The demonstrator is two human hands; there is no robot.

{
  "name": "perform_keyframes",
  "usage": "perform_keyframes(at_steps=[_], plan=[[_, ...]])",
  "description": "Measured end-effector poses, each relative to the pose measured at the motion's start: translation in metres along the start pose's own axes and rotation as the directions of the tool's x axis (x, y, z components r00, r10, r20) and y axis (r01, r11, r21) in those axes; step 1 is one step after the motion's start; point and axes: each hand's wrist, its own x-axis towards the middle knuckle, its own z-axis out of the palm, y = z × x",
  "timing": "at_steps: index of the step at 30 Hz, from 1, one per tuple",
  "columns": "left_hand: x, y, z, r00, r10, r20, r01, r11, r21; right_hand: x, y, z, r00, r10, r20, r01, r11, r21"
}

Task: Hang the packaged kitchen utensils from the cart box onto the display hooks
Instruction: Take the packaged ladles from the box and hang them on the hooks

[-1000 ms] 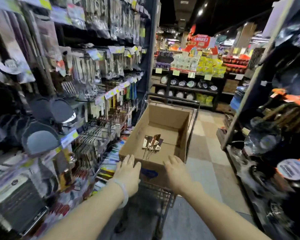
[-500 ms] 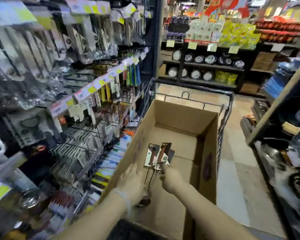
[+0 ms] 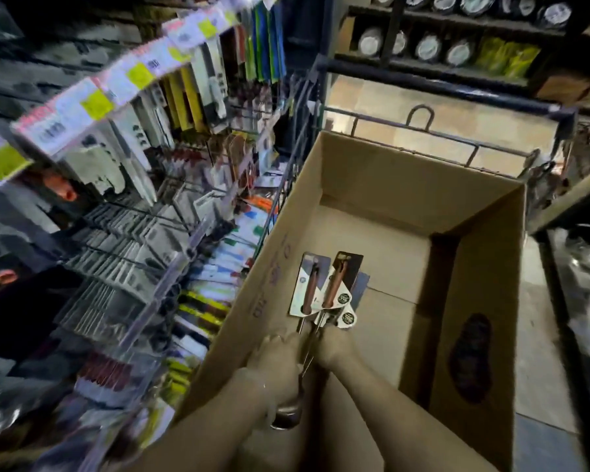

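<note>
Cardboard box [image 3: 382,185] loomed nearer than before; both hands, left [image 3: 280,362] and right [image 3: 332,345], now gripped the utensils [image 3: 327,291], cards fanned beyond curled fingers [image 3: 273,340].

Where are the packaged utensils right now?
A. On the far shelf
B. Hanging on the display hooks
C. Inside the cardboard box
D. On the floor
C: the utensils lie inside the box, where both hands, left and right, reach their metal ends.
</note>
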Motion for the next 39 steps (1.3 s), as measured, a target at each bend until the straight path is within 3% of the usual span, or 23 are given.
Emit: perform_keyframes(at_steps=[7, 15, 20, 26, 30, 33, 36, 39], plan=[[0.022, -0.012, 0.012, 0.999, -0.019, 0.041, 0.023, 0.994, -0.102, 0.029, -0.004, 0.019, 0.977, 0.208, -0.047, -0.187, 0.943, 0.274], [0.03, -0.019, 0.012, 1.0, -0.027, -0.001, 0.026, 0.975, -0.222, 0.025, 0.004, 0.017, 0.968, 0.229, -0.106, -0.129, 0.812, 0.569], [0.029, -0.009, 0.005, 0.998, -0.049, -0.042, 0.028, 0.914, -0.405, 0.0, 0.0, -0.007, 0.975, 0.08, -0.206, 0.07, 0.772, 0.631], [0.026, 0.009, -0.014, 0.991, -0.019, -0.129, -0.084, 0.657, -0.749, -0.03, -0.033, -0.044, 0.95, -0.121, -0.288, 0.277, 0.755, 0.594], [0.025, 0.008, -0.023, 0.972, -0.026, -0.235, -0.174, 0.595, -0.785, -0.037, -0.043, -0.055, 0.931, -0.143, -0.336, 0.333, 0.709, 0.621], [0.025, 0.005, -0.027, 0.978, -0.015, -0.207, -0.168, 0.525, -0.835, -0.038, -0.041, -0.06, 0.947, -0.118, -0.298, 0.304, 0.623, 0.72], [0.022, -0.001, -0.028, 0.984, -0.067, -0.166, -0.116, 0.466, -0.877, -0.025, -0.02, -0.056, 0.964, 0.066, -0.259, 0.188, 0.522, 0.832], [0.017, -0.008, -0.027, 0.984, -0.107, -0.139, -0.077, 0.454, -0.888, -0.007, 0.011, -0.032, 0.943, 0.275, -0.187, -0.053, 0.679, 0.732]])
